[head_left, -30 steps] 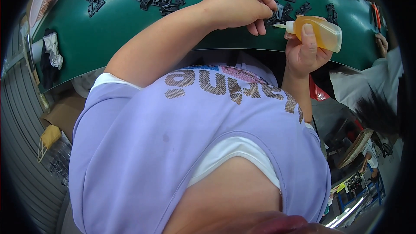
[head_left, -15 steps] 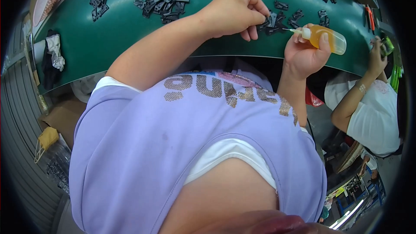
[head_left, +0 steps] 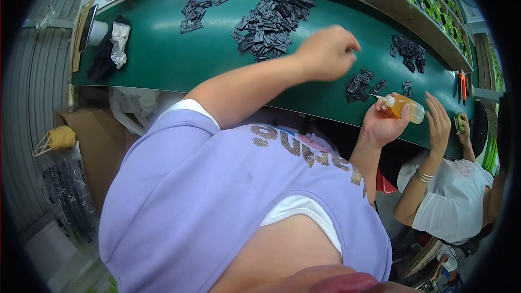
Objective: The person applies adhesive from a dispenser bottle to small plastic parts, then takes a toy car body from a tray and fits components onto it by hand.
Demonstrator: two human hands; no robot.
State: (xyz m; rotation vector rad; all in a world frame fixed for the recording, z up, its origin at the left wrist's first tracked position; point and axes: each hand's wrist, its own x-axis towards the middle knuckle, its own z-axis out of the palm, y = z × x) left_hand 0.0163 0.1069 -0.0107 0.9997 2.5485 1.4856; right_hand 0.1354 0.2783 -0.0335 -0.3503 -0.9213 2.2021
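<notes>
My right hand (head_left: 383, 125) is wrapped round a clear squeeze bottle (head_left: 408, 109) of amber liquid, its thin nozzle pointing left. Just beyond the nozzle lies a small heap of black plastic clip-like parts (head_left: 358, 86) on the green table. Above and left of that heap, my left hand (head_left: 329, 54) hangs over the table, blurred, its fingers curled and mostly turned out of sight. Whether it holds anything cannot be seen. A large pile of the same black parts (head_left: 271, 24) lies beyond my left forearm.
More black parts (head_left: 410, 54) lie at the far right and in a small group (head_left: 194, 13) at the left. Orange-handled pliers (head_left: 462, 86) rest near a co-worker, whose raised hand (head_left: 438, 125) is close to the bottle. A long tray of green items (head_left: 429, 0) borders the table's back.
My left hand has lifted away from the small heap, and no part shows in its fingers now. The bottle stays in my right hand. A co-worker's hand has come up beside it. The view has shifted.
</notes>
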